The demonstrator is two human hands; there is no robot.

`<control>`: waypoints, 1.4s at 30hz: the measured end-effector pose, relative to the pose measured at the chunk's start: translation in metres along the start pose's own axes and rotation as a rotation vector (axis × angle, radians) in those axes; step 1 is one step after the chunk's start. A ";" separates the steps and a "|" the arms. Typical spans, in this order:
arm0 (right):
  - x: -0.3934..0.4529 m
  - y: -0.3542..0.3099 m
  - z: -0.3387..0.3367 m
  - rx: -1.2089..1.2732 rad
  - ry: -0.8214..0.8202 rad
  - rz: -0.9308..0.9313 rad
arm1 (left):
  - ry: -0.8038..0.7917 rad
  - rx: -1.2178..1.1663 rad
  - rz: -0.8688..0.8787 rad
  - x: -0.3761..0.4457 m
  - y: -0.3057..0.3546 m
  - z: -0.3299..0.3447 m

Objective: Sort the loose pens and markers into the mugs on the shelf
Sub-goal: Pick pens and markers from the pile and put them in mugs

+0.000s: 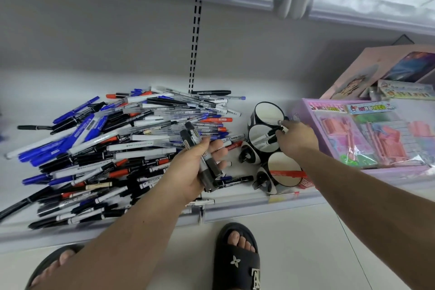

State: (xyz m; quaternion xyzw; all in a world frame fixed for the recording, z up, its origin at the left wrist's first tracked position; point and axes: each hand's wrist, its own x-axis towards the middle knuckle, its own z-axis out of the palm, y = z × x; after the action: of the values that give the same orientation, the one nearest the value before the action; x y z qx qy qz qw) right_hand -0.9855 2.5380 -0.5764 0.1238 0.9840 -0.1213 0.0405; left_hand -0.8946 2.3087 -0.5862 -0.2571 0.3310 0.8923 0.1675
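Observation:
A big heap of loose pens and markers [113, 148], blue, black, red and white, covers the left of the white shelf [235, 82]. Three black-and-white mugs stand in a row to its right: far mug [266, 113], middle mug [261, 139], near mug [282, 169]. My left hand [200, 167] grips a bunch of black markers [202, 155] beside the heap. At the middle mug's rim my right hand [296, 139] pinches the ends of black-and-white markers [266, 139] that lie inside it. A red marker [287, 174] lies across the near mug.
A purple tray [303, 110] of packaged pink stationery fills the shelf to the right of the mugs, with a pink box [353, 70] behind it. Another shelf hangs overhead. My sandalled feet stand on the floor below the shelf's front edge [235, 214].

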 end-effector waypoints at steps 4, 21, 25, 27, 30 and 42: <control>-0.028 -0.053 -0.023 0.324 0.066 -0.116 | 0.006 0.078 0.009 -0.015 0.007 -0.002; -0.166 -0.254 -0.036 0.395 -0.377 -0.474 | 0.030 1.435 0.252 -0.117 0.127 -0.044; -0.170 -0.281 -0.010 0.659 -0.359 -0.284 | 0.025 1.652 0.158 -0.141 0.167 -0.060; -0.175 -0.292 -0.004 0.898 -0.396 -0.138 | 0.039 1.720 0.063 -0.154 0.191 -0.070; -0.191 -0.304 0.001 1.173 -0.411 -0.025 | 0.062 1.626 -0.004 -0.181 0.231 -0.091; -0.266 -0.392 0.055 1.171 -0.361 -0.282 | 0.453 0.654 0.157 -0.225 0.239 -0.224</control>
State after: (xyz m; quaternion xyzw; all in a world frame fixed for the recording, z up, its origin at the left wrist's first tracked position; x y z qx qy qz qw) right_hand -0.8254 2.0938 -0.5113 -0.0281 0.7388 -0.6634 0.1151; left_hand -0.7461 1.9548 -0.4828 -0.3545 0.6447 0.6707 0.0947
